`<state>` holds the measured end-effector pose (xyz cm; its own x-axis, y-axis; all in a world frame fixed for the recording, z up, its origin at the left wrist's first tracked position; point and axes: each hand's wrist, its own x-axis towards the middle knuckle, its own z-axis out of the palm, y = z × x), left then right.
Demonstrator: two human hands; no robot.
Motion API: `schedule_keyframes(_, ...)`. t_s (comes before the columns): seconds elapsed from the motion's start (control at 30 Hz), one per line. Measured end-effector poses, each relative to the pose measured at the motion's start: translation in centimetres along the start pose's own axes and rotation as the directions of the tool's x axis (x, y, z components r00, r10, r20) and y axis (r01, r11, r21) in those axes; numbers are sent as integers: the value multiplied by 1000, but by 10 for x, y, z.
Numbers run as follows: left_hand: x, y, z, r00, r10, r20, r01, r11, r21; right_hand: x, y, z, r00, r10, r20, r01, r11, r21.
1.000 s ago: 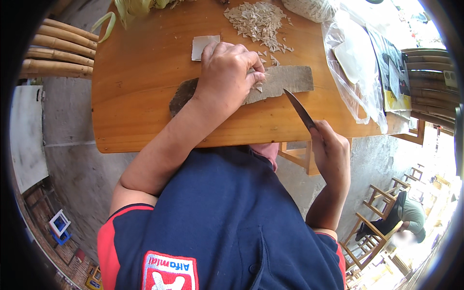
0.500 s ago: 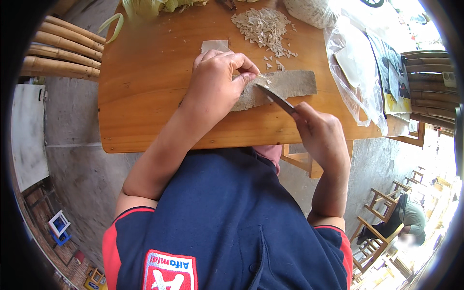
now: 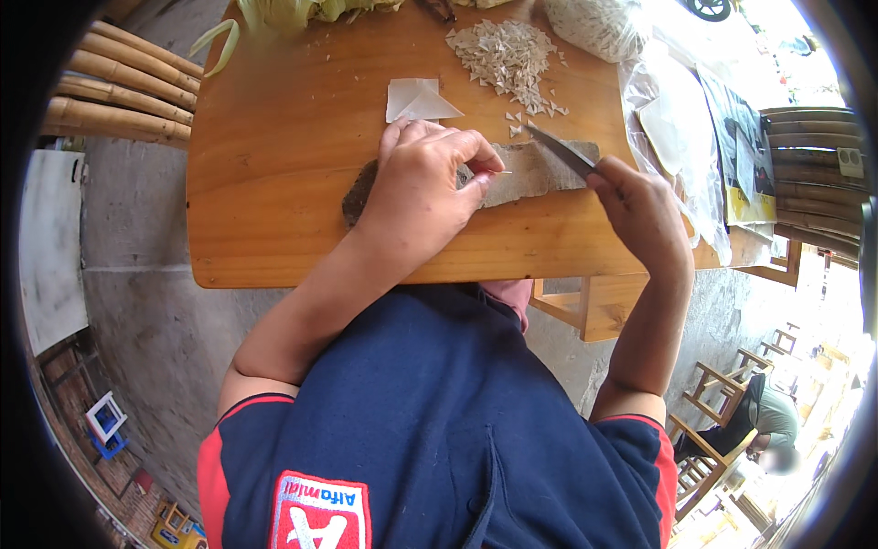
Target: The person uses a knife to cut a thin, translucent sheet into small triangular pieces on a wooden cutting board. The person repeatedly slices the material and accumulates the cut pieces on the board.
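Observation:
My left hand (image 3: pixel 422 178) rests over the left part of a rough grey-brown slab (image 3: pixel 521 178), thumb and forefinger pinching a thin pale strip (image 3: pixel 502 171) above it. A knife (image 3: pixel 569 154) is gripped in my right hand (image 3: pixel 643 209) at the slab's right end. Its dark blade slants up to the left, the tip by a few loose triangular bits just past the slab's far edge. Farther off lies a heap of small whitish triangular pieces (image 3: pixel 506 57). Thin whitish sheets (image 3: pixel 419 99), squarish and triangular, lie beyond my left hand.
Everything lies on a wooden table (image 3: pixel 274 201). A clear bag of whitish bits (image 3: pixel 599 26) stands at the back right, with plastic bags (image 3: pixel 666 137) along the right edge. Pale green leafy husks (image 3: pixel 315 9) sit at the far left. Another person (image 3: pixel 777 421) is seated off to the right.
My right hand has carried the knife right and away from my left fingers. The small bits on the slab are gone from there. My left hand has shifted slightly nearer, uncovering more of the sheets.

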<state>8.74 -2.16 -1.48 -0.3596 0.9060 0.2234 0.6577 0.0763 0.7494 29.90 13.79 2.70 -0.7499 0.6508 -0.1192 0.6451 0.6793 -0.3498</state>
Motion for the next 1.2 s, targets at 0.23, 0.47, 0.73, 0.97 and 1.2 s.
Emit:
schedule_keyframes(0.23, -4, -1, 33, 988, 101, -114, -77, 977, 198, -14, -2, 4, 997, 63, -33, -58, 991, 121)
schedule_keyframes(0.47, -8, 1, 28, 986, 114, -125, -79, 962, 260, -41, -16, 18, 981, 193, -30, -176, 941, 288)
schedule_keyframes(0.73, -25, 2, 17, 972, 230, 52, -235, 928, 290, -63, -52, 48, 989, 92, -119, -63, 972, 225)
schedule_keyframes(0.97, -28, 2, 16, 971, 222, 86, -238, 919, 313, -59, -59, 49, 989, 106, -100, -92, 986, 140)
schedule_keyframes(1.2, -29, 0, 17, 971, 230, 60, -237, 920, 313, -59, -61, 48, 989, 107, -105, -94, 988, 120)
